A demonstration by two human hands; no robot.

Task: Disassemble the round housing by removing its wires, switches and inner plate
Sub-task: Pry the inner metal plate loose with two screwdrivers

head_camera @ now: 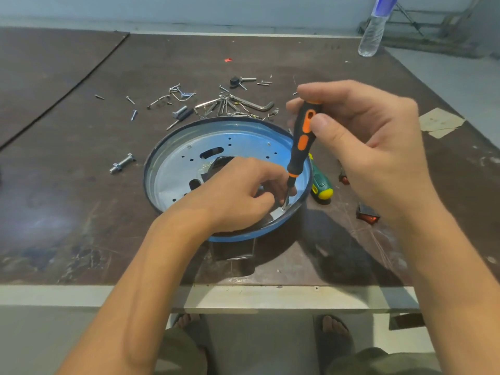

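The round blue housing (167, 158) lies open side up on the brown table, its inner plate (184, 169) with holes and slots still inside. My right hand (373, 147) holds a black and orange screwdriver (301, 139) nearly upright, tip on a screw (284, 208) at the housing's near right rim. My left hand (240, 193) rests inside the housing, fingers pinched around the screwdriver's shaft near the tip. Two red rocker switches (368, 213) (344, 180) lie on the table to the right of the housing.
A green and yellow screwdriver (320, 184) lies just right of the housing. Behind it are several loose screws, clips and hex keys (243, 104), and a bolt with nut (122, 163) on the left. A water bottle (372, 31) stands far right. The table edge (243, 293) is near me.
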